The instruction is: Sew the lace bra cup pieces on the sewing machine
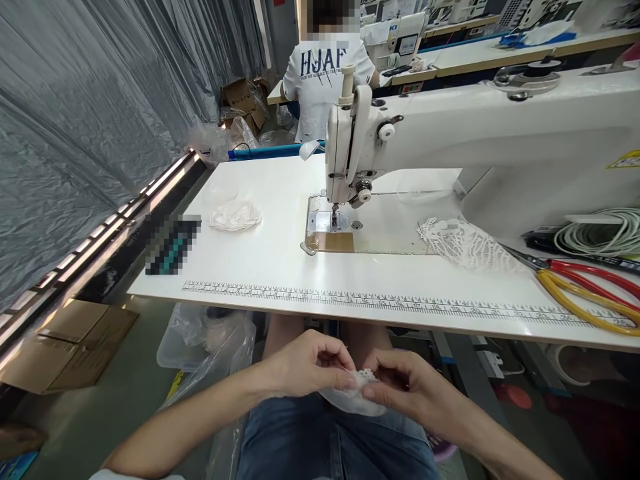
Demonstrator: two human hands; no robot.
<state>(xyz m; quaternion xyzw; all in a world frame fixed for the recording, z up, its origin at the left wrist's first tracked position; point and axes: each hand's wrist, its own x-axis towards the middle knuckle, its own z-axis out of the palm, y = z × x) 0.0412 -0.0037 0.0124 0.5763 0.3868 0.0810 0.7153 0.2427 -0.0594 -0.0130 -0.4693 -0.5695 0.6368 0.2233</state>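
Note:
Over my lap, below the table's front edge, a small white lace piece (356,399) is pinched between both hands. My left hand (320,363) grips its left side between thumb and fingers. On its right side, my right hand (403,383) holds it in the same way, thumb toward me. Its gathered lace edge shows between the fingertips, and soft white fabric hangs below. Another white lace piece (235,215) lies on the left of the table. More white lace (467,245) is spread right of the needle area.
A white sewing machine (425,127) stands on the white table (280,267), which has a printed ruler along its front. Red-and-yellow-handled scissors (590,287) lie at right beside coiled cord (600,232). A cardboard box (70,343) sits on the floor at left. A person (323,73) sits beyond.

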